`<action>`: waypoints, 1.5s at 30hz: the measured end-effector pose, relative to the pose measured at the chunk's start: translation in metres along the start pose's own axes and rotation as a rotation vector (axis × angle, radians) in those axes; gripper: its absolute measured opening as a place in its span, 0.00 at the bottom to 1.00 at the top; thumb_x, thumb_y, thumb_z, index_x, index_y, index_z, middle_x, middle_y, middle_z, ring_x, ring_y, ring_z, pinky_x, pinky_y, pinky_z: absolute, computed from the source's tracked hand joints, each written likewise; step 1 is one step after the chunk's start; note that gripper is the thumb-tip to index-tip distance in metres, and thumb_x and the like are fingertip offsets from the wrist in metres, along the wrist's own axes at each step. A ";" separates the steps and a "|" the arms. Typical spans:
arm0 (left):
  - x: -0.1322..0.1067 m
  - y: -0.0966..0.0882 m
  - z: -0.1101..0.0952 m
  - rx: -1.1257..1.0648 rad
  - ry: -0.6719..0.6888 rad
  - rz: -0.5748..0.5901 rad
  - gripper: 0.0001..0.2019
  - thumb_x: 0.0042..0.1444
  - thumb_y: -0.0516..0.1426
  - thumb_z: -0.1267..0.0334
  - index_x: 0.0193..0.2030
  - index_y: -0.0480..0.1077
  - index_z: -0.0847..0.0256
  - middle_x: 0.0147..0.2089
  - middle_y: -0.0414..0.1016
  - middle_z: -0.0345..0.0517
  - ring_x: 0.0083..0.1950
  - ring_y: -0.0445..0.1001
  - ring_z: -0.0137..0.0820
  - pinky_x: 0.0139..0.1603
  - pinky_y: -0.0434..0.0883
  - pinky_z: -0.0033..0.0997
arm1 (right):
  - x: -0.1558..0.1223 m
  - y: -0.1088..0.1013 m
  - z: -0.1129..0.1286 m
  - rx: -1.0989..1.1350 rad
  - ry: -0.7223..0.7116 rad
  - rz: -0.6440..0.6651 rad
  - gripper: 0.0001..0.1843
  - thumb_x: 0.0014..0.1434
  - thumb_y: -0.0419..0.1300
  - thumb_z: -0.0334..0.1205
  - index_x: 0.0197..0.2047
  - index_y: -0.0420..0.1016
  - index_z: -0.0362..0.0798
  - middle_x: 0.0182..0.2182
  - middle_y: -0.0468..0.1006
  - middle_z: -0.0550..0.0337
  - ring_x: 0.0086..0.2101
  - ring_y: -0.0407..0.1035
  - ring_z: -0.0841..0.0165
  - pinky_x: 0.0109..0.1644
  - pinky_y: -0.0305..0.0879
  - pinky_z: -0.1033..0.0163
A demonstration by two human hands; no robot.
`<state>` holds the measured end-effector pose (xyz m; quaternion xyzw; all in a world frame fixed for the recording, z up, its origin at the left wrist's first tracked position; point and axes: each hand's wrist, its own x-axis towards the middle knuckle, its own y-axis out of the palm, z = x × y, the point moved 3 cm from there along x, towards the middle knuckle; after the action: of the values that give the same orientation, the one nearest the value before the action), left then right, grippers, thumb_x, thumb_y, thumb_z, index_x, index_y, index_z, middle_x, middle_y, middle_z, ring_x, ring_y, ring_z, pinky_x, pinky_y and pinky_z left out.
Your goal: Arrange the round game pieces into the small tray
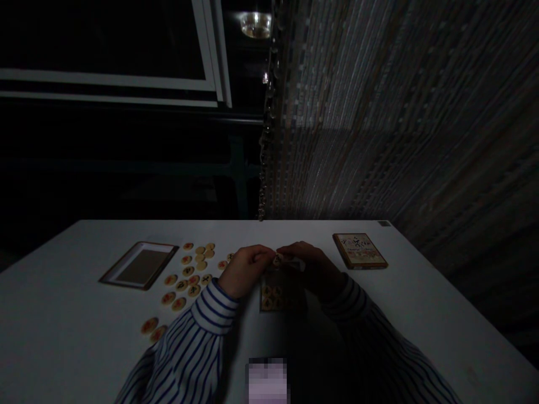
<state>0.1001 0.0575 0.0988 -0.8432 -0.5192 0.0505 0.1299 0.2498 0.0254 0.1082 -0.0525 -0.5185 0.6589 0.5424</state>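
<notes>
Hold the round piece level at the far end of the tray, where the left hand pinches it with near-closed fingertips, and steady it lightly with the right hand, whose shadowed grip cannot be told.

Single head-worn view: looks from above and behind hands, forward and down across table; hands fairly near; string curtain beyond them to right, white frame beyond to left.
</notes>
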 end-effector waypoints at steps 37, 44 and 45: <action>-0.044 0.010 0.052 0.566 0.130 -0.306 0.14 0.55 0.46 0.61 0.41 0.69 0.63 0.41 0.73 0.48 0.44 0.70 0.33 0.47 0.66 0.35 | -0.005 0.001 -0.003 -0.507 0.124 0.489 0.15 0.54 0.51 0.44 0.43 0.69 0.48 0.35 0.76 0.53 0.37 0.68 0.65 0.38 0.58 0.64; -0.047 0.015 0.066 0.607 0.174 -0.313 0.12 0.54 0.48 0.63 0.38 0.69 0.63 0.39 0.74 0.49 0.42 0.70 0.34 0.45 0.67 0.37 | -0.009 0.012 -0.014 -0.599 0.199 0.611 0.16 0.55 0.48 0.45 0.42 0.70 0.50 0.33 0.76 0.52 0.33 0.71 0.64 0.33 0.60 0.64; -0.047 0.016 0.067 0.613 0.186 -0.317 0.11 0.53 0.48 0.64 0.37 0.70 0.63 0.38 0.74 0.49 0.41 0.70 0.34 0.45 0.67 0.37 | -0.010 0.013 -0.015 -0.598 0.202 0.617 0.15 0.54 0.49 0.45 0.41 0.71 0.50 0.32 0.76 0.51 0.33 0.71 0.63 0.33 0.61 0.64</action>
<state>0.0776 0.0197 0.0279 -0.6750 -0.5903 0.1062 0.4297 0.2546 0.0291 0.0867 -0.4235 -0.5910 0.6025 0.3292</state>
